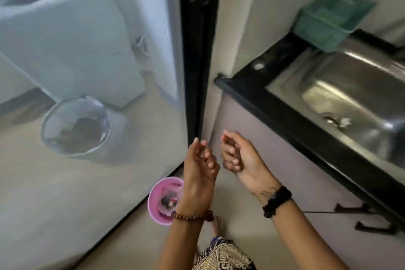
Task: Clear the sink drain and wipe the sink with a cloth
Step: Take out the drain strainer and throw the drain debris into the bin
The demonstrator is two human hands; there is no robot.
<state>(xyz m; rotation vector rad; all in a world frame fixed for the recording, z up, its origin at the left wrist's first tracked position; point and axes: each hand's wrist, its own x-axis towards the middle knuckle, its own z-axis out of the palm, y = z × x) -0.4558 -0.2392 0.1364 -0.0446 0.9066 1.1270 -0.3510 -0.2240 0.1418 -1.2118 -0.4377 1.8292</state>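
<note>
Patterned fabric (pixel 223 256) sits closest, at the bottom edge, with a bare foot (pixel 218 227) just beyond it on the pale floor. Up come both forearms: the left wrist wears a brown bead bracelet (pixel 192 217), the right a black band (pixel 277 201). Left hand (pixel 200 165) is raised with fingers loosely extended, relaxed and holding nothing. Right hand (pixel 237 155) is curled into a loose fist just beside it; whether anything is pinched inside, I cannot tell, the blur is too heavy.

Down by the left wrist stands a small pink bin (pixel 162 201) on the floor, with dark scraps and a bit of red inside. Past the mesh screen door (pixel 92 182) on the left, a second, pale bin (pixel 76 125) holds a liner and a dark heap of rubbish. Behind that sits a white washing machine (pixel 65 39).

Over on the right, the steel sink (pixel 350 85) is set in a black counter (pixel 252 81), well apart from both hands. Its drain (pixel 333 119) shows at the basin bottom with a few pale bits beside it. At the far corner, a green basket (pixel 333 17) rests above the sink's edge; its contents are too blurred to make out.
</note>
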